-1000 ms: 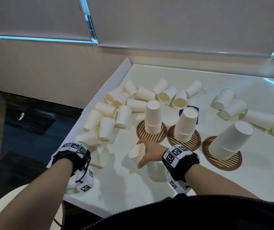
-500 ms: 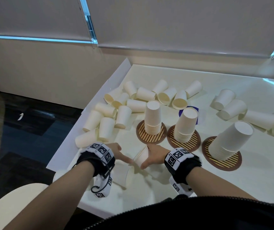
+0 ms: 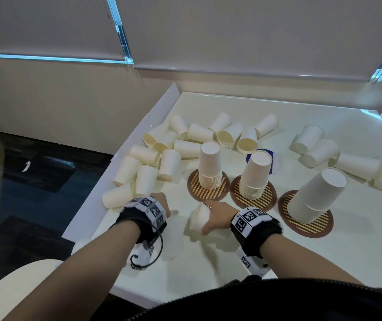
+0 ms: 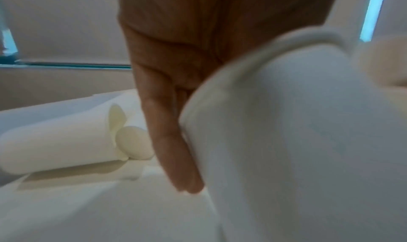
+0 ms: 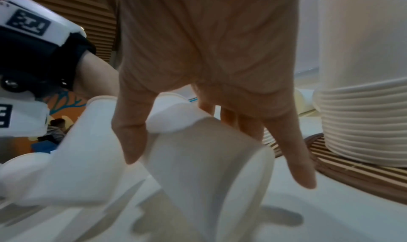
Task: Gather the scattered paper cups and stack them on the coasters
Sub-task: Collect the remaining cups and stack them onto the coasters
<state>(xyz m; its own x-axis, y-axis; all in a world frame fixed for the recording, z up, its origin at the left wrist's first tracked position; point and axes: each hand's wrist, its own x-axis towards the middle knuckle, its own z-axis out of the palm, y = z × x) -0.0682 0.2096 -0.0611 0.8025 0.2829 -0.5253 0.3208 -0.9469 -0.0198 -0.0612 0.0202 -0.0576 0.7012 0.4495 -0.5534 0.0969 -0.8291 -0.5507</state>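
Observation:
Three striped coasters each carry an upside-down stack of paper cups: the left stack (image 3: 210, 165), the middle stack (image 3: 256, 174) and the leaning right stack (image 3: 317, 198). My right hand (image 3: 217, 215) grips a tilted paper cup (image 3: 199, 218) just in front of the left coaster (image 3: 208, 193), with its thumb on one side and its fingers (image 5: 286, 141) on the other. My left hand (image 3: 161, 202) holds a second, blurred cup (image 3: 173, 235) close beside it. In the left wrist view this cup (image 4: 297, 141) fills the right side.
Several loose cups (image 3: 169, 158) lie on their sides at the table's left and back, and more cups (image 3: 347, 158) lie at the right. The white table (image 3: 208, 262) ends close on the left and front. A blue-edged card (image 3: 272, 158) lies behind the middle stack.
My left hand came in from the table's left edge with a cup and now sits next to the right hand. The right hand tipped its cup up off the table.

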